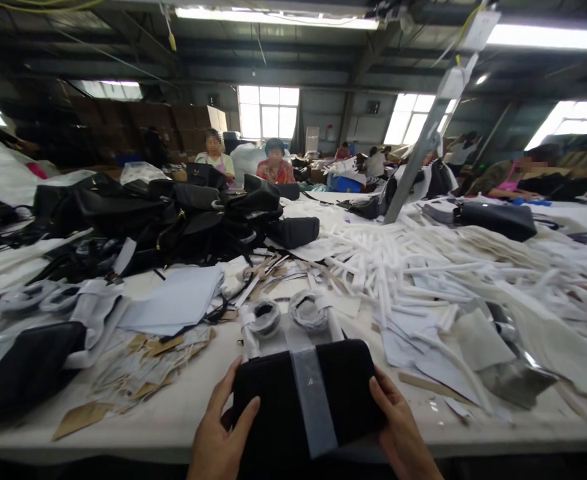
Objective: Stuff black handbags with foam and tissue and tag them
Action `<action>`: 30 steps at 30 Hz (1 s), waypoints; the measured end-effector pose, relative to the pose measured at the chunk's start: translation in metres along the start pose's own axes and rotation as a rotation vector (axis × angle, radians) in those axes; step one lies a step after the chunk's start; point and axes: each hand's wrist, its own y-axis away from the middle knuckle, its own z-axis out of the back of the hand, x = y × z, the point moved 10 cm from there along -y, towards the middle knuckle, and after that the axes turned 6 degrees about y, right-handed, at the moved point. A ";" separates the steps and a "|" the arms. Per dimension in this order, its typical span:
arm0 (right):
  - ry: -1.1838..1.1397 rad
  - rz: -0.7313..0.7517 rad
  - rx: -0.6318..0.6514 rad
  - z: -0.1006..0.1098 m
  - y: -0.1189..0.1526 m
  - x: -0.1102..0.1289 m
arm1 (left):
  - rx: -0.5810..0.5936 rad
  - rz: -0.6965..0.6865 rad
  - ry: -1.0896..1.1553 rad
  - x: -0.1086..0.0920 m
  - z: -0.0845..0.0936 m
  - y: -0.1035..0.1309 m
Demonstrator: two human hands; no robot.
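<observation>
A black bag (268, 393) with a strip of clear film (314, 400) around its middle is between my two hands at the table's front edge. My left hand (223, 420) grips its left side, thumb on the near face. On the right end, my right hand (396, 420) is closed with the thumb on the face too. Behind the bag's top edge lie two wrapped rings, a left ring (265, 317) and a right ring (308, 312), with white padded tubes beside them. The bag's lower part runs out of view.
A similar black bag (28, 363) with film lies at the left. Paper sheets (173, 300) and tag scraps (148, 373) lie nearby. Black bags (173, 207) are heaped behind; white foam tubes (373, 257) are piled right of centre, near a slanted metal post (418, 160). Several people are farther back.
</observation>
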 end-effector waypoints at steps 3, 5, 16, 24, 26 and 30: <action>0.045 0.032 0.007 0.005 0.000 0.004 | 0.002 -0.014 0.019 -0.010 0.001 -0.001; 0.077 0.106 0.019 0.007 -0.007 0.022 | -0.006 -0.058 0.059 -0.025 -0.004 -0.008; 0.429 0.464 0.260 -0.024 -0.039 0.126 | 0.086 -0.293 0.164 -0.062 -0.045 -0.087; 0.651 0.571 0.346 -0.041 -0.036 0.131 | 0.072 -0.226 -0.114 -0.042 -0.043 -0.108; 0.739 0.635 0.326 -0.040 -0.031 0.136 | 0.041 -0.242 -0.205 -0.036 -0.034 -0.109; 0.894 0.781 0.308 -0.039 -0.018 0.142 | -0.005 -0.295 -0.353 -0.017 -0.008 -0.120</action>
